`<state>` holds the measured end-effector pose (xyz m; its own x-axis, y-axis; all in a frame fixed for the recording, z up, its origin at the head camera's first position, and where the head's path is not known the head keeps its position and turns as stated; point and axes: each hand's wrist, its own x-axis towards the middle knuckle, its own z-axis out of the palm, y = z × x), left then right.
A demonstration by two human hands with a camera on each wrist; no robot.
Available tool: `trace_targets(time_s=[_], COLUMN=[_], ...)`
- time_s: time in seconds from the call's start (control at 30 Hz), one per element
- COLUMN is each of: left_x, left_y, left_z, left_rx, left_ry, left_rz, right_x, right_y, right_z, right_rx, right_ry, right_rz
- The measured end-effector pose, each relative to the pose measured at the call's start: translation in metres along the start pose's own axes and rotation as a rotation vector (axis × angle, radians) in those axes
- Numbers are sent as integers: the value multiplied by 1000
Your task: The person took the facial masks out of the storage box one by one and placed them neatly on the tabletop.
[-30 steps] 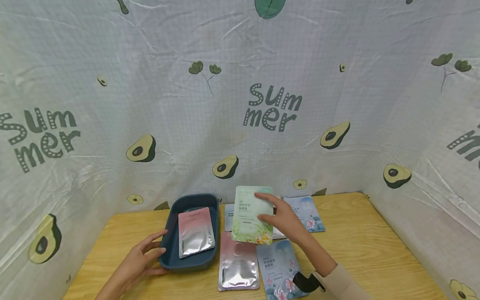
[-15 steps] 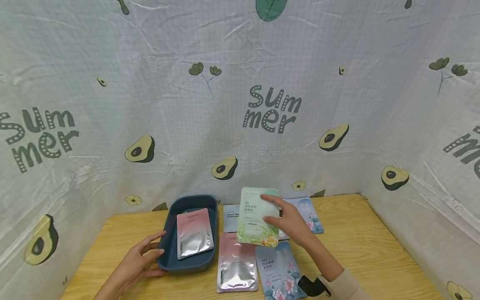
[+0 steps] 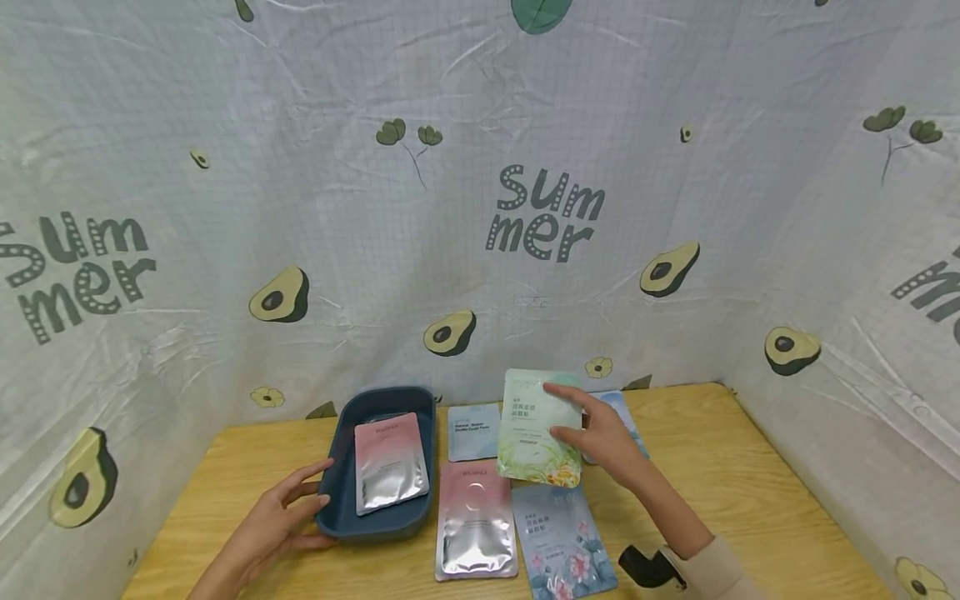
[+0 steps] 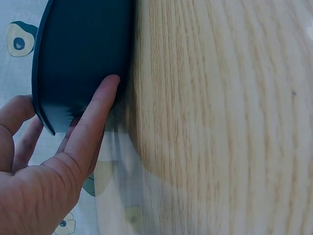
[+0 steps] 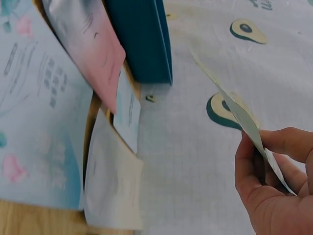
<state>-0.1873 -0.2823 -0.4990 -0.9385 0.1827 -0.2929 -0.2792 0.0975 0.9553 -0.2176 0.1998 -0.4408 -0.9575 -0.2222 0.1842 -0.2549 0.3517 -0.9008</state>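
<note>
My right hand (image 3: 607,437) pinches a pale green face mask sachet (image 3: 532,429) by its right edge, thumb on the front. In the right wrist view the sachet (image 5: 239,115) shows nearly edge-on, raised above the table. My left hand (image 3: 277,521) rests its fingertips against the left side of a dark blue bin (image 3: 341,525). The left wrist view has one finger along the bin's wall (image 4: 83,49) and others at the rim. Inside the bin lies a pink and silver sachet (image 3: 390,462).
Another pink and silver sachet (image 3: 476,525) lies right of the bin, beside a blue floral sachet (image 3: 562,542). Behind are a small light blue packet (image 3: 474,433) and a partly hidden blue sachet (image 3: 626,417). A white packet (image 5: 112,181) shows in the right wrist view. A printed curtain (image 3: 360,250) backs the table.
My right hand has moved to the right with the green sachet, uncovering the small light blue packet and covering more of the rear blue sachet. My left hand has stayed at the bin.
</note>
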Motion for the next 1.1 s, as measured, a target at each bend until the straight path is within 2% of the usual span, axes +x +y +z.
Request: trace_targets(time_s=[0.13, 0.37, 0.63, 0.87, 1.0, 1.1], left_x=[1, 1, 1, 1, 1, -1], left_y=[1, 2, 2, 1, 0, 0], left_z=[0, 0, 2, 2, 3, 3], left_rx=[-7, -18, -10, -3, -7, -14], left_ry=[-18, -35, -30, -25, -31, -21], left_rz=[18, 24, 18, 21, 23, 19], right_x=[-4, -17, -37, -55, -65, -69], right_y=[3, 14, 28, 41, 52, 59], right_z=[-12, -37, -64, -62, -53, -43], right_rx=[-49, -29, 23, 63, 85, 145], right_ry=[21, 23, 35, -35, -80, -154], right_rz=[-16, 6, 94, 162, 148, 137])
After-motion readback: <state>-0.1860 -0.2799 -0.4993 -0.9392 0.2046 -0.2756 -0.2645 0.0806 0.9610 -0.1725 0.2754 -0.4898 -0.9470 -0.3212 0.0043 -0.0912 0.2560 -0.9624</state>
